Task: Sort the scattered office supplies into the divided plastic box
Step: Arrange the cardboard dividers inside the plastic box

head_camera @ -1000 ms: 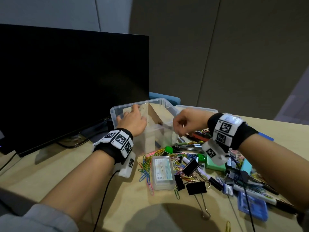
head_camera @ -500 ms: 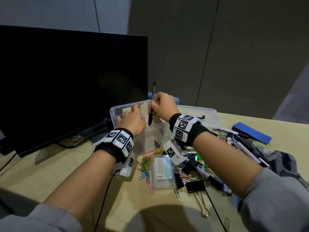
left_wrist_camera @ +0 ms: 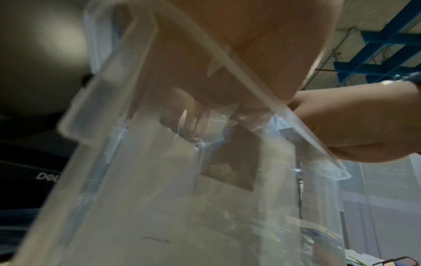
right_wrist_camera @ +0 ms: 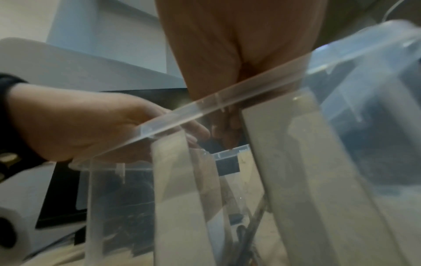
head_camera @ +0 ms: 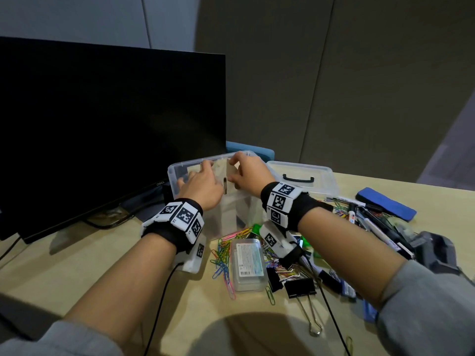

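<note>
Reaching into the clear box (head_camera: 177, 173) at 12 o'clock, head view: left hand (head_camera: 203, 185) rests fingers over the near rim, holding nothing I can see; right hand (head_camera: 248, 173) pinches the cardboard divider (head_camera: 231, 173). Paper clips (head_camera: 223, 255), binder clips (head_camera: 299, 287) and pens (head_camera: 370, 222) lie scattered at 3 o'clock.

Left wrist: box wall (left_wrist_camera: 159, 180) fills the frame, finger grip unclear.

Right wrist: fingers (right_wrist_camera: 225, 129) curl at the divider's top edge. Risk: pushing crooked could buckle the divider or tip the light box.
</note>
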Tool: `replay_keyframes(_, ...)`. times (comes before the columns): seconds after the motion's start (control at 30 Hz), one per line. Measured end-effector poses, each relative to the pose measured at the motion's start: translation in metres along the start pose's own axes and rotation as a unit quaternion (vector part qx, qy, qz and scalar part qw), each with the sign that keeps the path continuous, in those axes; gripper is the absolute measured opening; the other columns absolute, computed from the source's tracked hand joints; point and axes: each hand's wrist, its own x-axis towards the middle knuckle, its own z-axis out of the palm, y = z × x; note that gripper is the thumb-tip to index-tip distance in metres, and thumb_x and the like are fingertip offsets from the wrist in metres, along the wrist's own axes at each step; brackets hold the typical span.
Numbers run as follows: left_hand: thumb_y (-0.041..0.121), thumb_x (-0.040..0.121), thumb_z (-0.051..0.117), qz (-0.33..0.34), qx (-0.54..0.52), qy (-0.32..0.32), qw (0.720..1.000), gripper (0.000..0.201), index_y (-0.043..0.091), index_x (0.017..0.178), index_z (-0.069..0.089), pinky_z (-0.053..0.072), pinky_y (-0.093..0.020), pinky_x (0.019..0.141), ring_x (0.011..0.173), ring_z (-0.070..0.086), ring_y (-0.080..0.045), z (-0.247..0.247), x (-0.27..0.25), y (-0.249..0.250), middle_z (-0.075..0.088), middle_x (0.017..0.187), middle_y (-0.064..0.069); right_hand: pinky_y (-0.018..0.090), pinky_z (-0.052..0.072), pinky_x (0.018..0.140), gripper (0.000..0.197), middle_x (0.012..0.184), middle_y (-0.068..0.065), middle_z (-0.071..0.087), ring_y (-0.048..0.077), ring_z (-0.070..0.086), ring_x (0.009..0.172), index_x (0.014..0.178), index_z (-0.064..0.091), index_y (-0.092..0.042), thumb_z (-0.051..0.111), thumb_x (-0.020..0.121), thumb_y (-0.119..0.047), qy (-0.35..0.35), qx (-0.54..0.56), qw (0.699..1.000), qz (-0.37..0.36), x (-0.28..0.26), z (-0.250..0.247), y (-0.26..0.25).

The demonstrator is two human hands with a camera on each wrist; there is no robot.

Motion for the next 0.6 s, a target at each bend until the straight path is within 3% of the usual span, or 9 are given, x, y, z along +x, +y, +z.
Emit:
replay_keyframes(0.2,0.029,0.096,0.039,0.006,0.004,-0.005,1.0,0.046,0.025,0.139,0.023,0.026,-0.054,0.11,0.122,0.049,-0.031,-0.003,-0.002,0.0,0.062,0.119,-0.011,0.025,0.05,0.071,0.023,0.077,-0.007,0.058,0.008,0.057,0.069,0.115,0.052,-0.015,0.058,0.092,-0.014,0.113,0.039,0.992,-0.031,-0.019,-0.03,0.024)
replay_keyframes(0.33,0.029,0.096,0.04,0.004,0.015,-0.011,1.0,0.048,0.024,0.141,0.023,0.027,-0.055,0.11,0.124,0.047,-0.032,-0.004,-0.005,0.002,0.059,0.124,-0.013,0.03,0.049,0.076,0.025,0.1,0.0,0.062,0.018,0.06,0.087,0.117,0.052,-0.013,0.052,0.093,-0.01,0.142,-0.095,0.985,0.005,-0.035,-0.064,0.06)
replay_keyframes(0.4,0.028,0.096,0.041,0.003,0.019,-0.009,1.0,0.048,0.023,0.141,0.025,0.026,-0.054,0.111,0.126,0.046,-0.031,-0.006,-0.007,0.004,0.058,0.125,-0.012,0.03,0.049,0.077,0.023,0.105,0.002,0.062,0.02,0.059,0.092,0.112,0.055,-0.013,0.053,0.09,-0.008,0.088,-0.184,0.978,0.052,-0.041,-0.074,0.083)
replay_keyframes(0.5,0.027,0.096,0.04,0.008,0.025,-0.014,1.0,0.048,0.021,0.142,0.029,0.026,-0.054,0.111,0.129,0.043,-0.03,-0.008,-0.01,0.007,0.055,0.13,-0.01,0.03,0.051,0.083,0.022,0.111,0.003,0.063,0.022,0.059,0.098,0.111,0.062,-0.017,0.06,0.088,-0.014,-0.131,-0.297,0.938,0.119,-0.05,-0.08,0.1)
replay_keyframes(0.53,0.028,0.096,0.041,0.007,0.029,-0.017,0.999,0.049,0.02,0.142,0.03,0.025,-0.054,0.111,0.131,0.041,-0.03,-0.008,-0.011,0.008,0.054,0.133,-0.01,0.028,0.049,0.083,0.023,0.111,0.003,0.063,0.022,0.058,0.101,0.11,0.065,-0.017,0.062,0.088,-0.017,-0.198,-0.32,0.919,0.118,-0.053,-0.079,0.101)
replay_keyframes(0.6,0.029,0.095,0.043,0.005,0.04,-0.018,0.999,0.05,0.02,0.142,0.031,0.025,-0.053,0.112,0.132,0.039,-0.03,-0.01,-0.013,0.011,0.052,0.136,-0.01,0.027,0.047,0.082,0.02,0.107,0.004,0.066,0.023,0.059,0.1,0.106,0.069,-0.015,0.062,0.088,-0.021,-0.249,-0.338,0.903,0.087,-0.059,-0.071,0.101)
